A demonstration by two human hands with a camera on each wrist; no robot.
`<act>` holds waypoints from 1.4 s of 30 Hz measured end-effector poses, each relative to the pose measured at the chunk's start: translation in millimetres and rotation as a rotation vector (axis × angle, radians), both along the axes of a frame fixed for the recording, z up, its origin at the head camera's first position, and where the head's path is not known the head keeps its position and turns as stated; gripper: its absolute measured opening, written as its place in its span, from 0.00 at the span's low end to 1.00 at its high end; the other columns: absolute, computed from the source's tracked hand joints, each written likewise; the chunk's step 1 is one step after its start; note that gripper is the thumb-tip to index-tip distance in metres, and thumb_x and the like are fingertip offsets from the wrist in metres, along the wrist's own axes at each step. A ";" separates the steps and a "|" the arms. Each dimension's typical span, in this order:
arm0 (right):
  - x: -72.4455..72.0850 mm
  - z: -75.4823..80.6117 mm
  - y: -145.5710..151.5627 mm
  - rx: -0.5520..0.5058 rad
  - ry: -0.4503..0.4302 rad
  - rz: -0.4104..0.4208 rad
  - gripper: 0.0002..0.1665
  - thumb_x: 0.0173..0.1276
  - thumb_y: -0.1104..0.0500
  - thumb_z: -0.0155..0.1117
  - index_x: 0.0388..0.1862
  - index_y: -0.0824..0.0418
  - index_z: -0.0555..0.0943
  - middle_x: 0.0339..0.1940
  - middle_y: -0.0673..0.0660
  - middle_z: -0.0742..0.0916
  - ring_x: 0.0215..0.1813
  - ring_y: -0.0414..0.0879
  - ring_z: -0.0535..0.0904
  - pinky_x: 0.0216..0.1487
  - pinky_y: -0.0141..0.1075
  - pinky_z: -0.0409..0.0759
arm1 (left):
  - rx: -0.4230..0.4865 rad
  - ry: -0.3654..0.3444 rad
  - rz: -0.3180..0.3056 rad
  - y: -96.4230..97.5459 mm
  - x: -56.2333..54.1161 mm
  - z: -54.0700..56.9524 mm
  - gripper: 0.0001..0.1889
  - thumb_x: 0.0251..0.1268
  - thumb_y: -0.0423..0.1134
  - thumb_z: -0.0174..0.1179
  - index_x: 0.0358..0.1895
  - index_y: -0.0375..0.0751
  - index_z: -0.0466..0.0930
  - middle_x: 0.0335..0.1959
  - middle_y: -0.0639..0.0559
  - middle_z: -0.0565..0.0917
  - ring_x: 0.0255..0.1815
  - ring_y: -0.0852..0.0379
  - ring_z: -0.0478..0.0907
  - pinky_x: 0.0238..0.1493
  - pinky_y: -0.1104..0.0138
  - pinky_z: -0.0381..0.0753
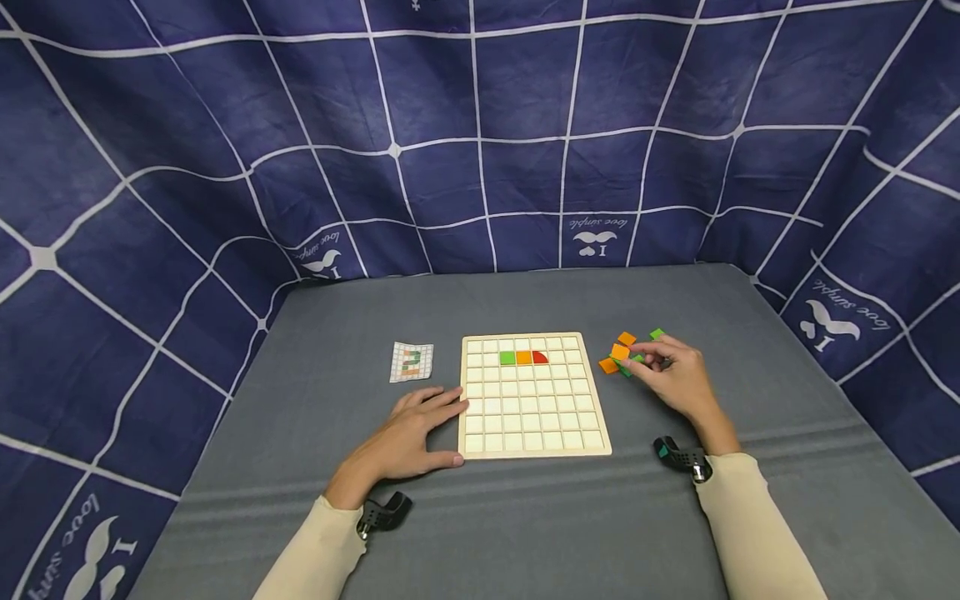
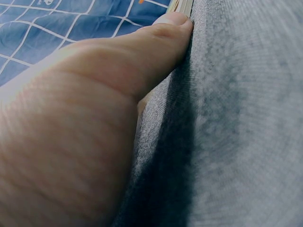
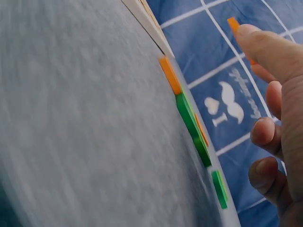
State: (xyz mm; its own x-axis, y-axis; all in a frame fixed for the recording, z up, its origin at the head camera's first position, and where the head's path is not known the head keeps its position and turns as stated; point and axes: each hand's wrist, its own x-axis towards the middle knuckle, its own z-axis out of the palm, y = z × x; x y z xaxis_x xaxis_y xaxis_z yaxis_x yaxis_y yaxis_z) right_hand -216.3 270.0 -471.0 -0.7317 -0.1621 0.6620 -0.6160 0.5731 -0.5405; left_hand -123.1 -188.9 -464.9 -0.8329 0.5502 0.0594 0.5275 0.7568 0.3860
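A pale wooden grid board [image 1: 532, 417] lies on the grey cloth. In one row near its far edge sit a green square tile [image 1: 507, 357], an orange square tile [image 1: 524, 357] and a red quarter-round tile [image 1: 540, 358]. My left hand [image 1: 408, 433] rests along the board's left side, fingers extended, fingertips and thumb [image 2: 173, 35] touching its edge. Right of the board, my right hand [image 1: 675, 375] pinches an orange tile [image 3: 233, 26] between thumb and index finger, raised above the cloth. Beneath it lie loose orange [image 3: 170, 75] and green tiles [image 3: 191, 123].
A small paper card [image 1: 411, 362] printed with a coloured grid pattern lies left of the board. Blue curtains [image 1: 525, 167] with white lines enclose the grey table [image 1: 510, 533] at the back and sides. Black cameras [image 1: 678, 454] are strapped to both wrists.
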 end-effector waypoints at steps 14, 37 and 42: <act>-8.6 8.4 -38.9 -0.022 -0.076 0.098 0.11 0.52 0.63 0.82 0.36 0.60 0.90 0.24 0.48 0.81 0.26 0.38 0.72 0.26 0.28 0.70 | -0.006 -0.005 -0.009 0.1 2.7 -2.0 0.44 0.60 0.70 0.62 0.79 0.62 0.60 0.82 0.60 0.57 0.82 0.46 0.52 0.76 0.43 0.52; -9.6 7.2 -94.7 -0.064 -0.349 0.189 0.12 0.59 0.55 0.79 0.41 0.54 0.90 0.27 0.51 0.79 0.28 0.41 0.72 0.28 0.28 0.70 | -0.007 -0.014 0.003 -1.3 2.1 1.3 0.44 0.60 0.70 0.62 0.78 0.62 0.60 0.81 0.61 0.58 0.82 0.48 0.52 0.77 0.44 0.52; -13.7 -1.8 -97.2 -0.028 -0.368 0.216 0.12 0.60 0.52 0.78 0.42 0.53 0.90 0.28 0.50 0.80 0.28 0.41 0.73 0.28 0.29 0.72 | -0.005 -0.017 0.008 -1.3 2.1 2.2 0.45 0.59 0.70 0.63 0.79 0.62 0.60 0.81 0.61 0.58 0.82 0.48 0.52 0.77 0.44 0.52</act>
State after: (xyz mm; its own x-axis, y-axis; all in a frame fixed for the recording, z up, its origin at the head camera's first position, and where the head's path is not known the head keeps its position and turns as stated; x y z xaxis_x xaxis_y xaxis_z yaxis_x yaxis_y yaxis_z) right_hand -230.0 172.7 -472.8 -0.8713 -0.3228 0.3696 -0.4833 0.4338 -0.7604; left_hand -121.0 -190.3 -462.7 -0.8383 0.5435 0.0426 0.5147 0.7631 0.3909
